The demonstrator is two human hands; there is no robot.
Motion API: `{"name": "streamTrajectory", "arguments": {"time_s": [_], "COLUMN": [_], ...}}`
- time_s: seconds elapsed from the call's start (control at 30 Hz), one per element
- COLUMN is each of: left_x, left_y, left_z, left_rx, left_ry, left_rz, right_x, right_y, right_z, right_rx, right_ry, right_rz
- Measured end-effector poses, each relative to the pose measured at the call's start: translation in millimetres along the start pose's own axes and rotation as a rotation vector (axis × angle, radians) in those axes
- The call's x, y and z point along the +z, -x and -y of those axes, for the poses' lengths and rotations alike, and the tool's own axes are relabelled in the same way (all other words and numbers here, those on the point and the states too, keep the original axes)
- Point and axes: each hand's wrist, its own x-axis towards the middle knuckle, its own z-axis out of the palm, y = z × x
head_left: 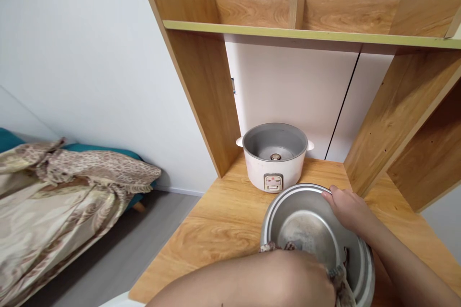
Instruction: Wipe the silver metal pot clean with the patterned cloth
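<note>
My right hand [347, 206] grips the far right rim of a silver metal inner pot [306, 220], thumb and fingers closed on the edge. The pot is tilted, with its inside facing me. My left hand [298, 273] is over the pot's inside, its back towards me and its fingers mostly hidden. A patterned cloth [340, 280] bunches out on both sides of that hand. Just behind the pot stands a white rice cooker [255, 172] without a lid. Its grey inside shows a round plate at the bottom.
The cooker stands on a wooden desk [216, 220] under a wooden shelf [259, 31] with upright side panels. To the left, a patterned cover [90, 168] lies over blue-green furniture. Grey floor [154, 220] shows between that and the desk.
</note>
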Motion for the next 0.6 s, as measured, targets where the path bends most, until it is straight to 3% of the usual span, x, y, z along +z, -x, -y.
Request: {"name": "streamTrajectory", "arguments": {"time_s": [0.17,0.4,0.6], "left_x": [-4.4,-16.8,-17.6], "left_y": [0,15,11], "left_z": [0,-9,-8], "left_rx": [-0.014,0.02,-0.038], "left_ry": [-0.018,-0.144,-0.09], "left_rz": [0.116,-0.036,0.054], "right_x": [-2,0,1], "right_y": [0,-1,-1], "right_z": [0,-1,0], "right_rx": [0.01,0.012,0.003], "right_ry": [0.001,0.005,0.022], "right_rz": [0.018,0.014,0.005]}}
